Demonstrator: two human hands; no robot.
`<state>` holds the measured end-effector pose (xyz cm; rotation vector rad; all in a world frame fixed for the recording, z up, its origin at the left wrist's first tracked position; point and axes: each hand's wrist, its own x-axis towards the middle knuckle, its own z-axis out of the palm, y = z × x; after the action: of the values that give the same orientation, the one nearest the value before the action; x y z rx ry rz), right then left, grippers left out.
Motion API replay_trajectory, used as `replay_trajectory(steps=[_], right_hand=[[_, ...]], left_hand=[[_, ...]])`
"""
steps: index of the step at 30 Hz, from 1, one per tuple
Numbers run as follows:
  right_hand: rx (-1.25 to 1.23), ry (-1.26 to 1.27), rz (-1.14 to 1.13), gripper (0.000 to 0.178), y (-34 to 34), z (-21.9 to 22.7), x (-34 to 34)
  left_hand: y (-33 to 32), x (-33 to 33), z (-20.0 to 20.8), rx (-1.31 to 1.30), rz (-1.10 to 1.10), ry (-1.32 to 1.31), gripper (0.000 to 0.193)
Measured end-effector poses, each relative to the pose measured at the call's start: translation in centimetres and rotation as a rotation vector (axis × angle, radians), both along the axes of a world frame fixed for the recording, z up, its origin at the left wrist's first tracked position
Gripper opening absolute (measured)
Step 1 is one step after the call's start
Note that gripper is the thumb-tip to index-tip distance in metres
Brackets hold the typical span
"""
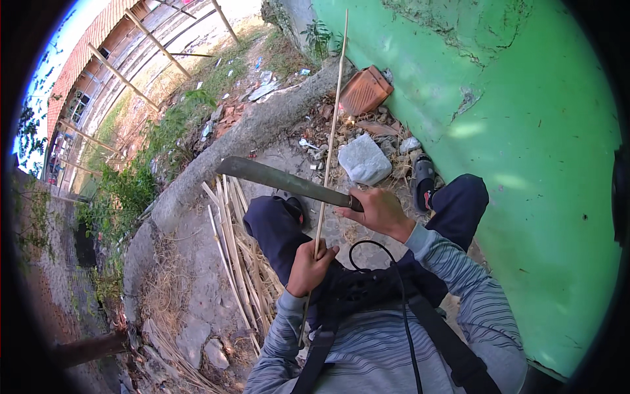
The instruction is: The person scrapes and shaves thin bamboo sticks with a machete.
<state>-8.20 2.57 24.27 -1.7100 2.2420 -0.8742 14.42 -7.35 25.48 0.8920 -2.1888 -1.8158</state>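
Note:
My left hand (310, 268) is closed round a long, thin bamboo strip (333, 125), which slants up and away past the green wall's far end. The strip's lower end passes beside my left forearm. In my right hand (379, 213) is the handle of a machete (289, 180). Its broad dark blade points left and crosses the strip above my left hand; whether the blade touches the strip I cannot tell. A bundle of split bamboo strips (239, 256) lies on the ground to the left of my left knee.
A pale stone block (365, 159) and an orange roof tile (367, 90) lie ahead among rubble. The green wall (538, 197) runs close along my right. A low concrete kerb (243, 134) curves along the left, with plants beyond it. A black cable (401, 282) hangs over my lap.

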Motion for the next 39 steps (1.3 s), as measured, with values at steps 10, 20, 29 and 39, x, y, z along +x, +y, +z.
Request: replay_trajectory(steps=[10,20,29,39], right_hand=[[-0.074,-0.146,-0.117,0.063,-2.0,0.1,-3.3],[-0.094,-0.103,-0.089,0.064,-2.7,-0.6,-5.2],[-0.099,0.011,0.000,0.065,-1.5,0.2,-3.9],[-0.090,-0.002,0.033,0.064,-1.5,-1.2,-4.2]], left_hand=[[1.0,1.3,0.5,-0.041,-0.012,-0.049,0.054],[0.6,2.3,1.9,-0.053,-0.051,-0.056,0.054],[0.9,3.2,0.8,-0.004,-0.071,-0.013,0.055],[0.6,3.5,-0.1,-0.013,-0.100,-0.034,0.052]])
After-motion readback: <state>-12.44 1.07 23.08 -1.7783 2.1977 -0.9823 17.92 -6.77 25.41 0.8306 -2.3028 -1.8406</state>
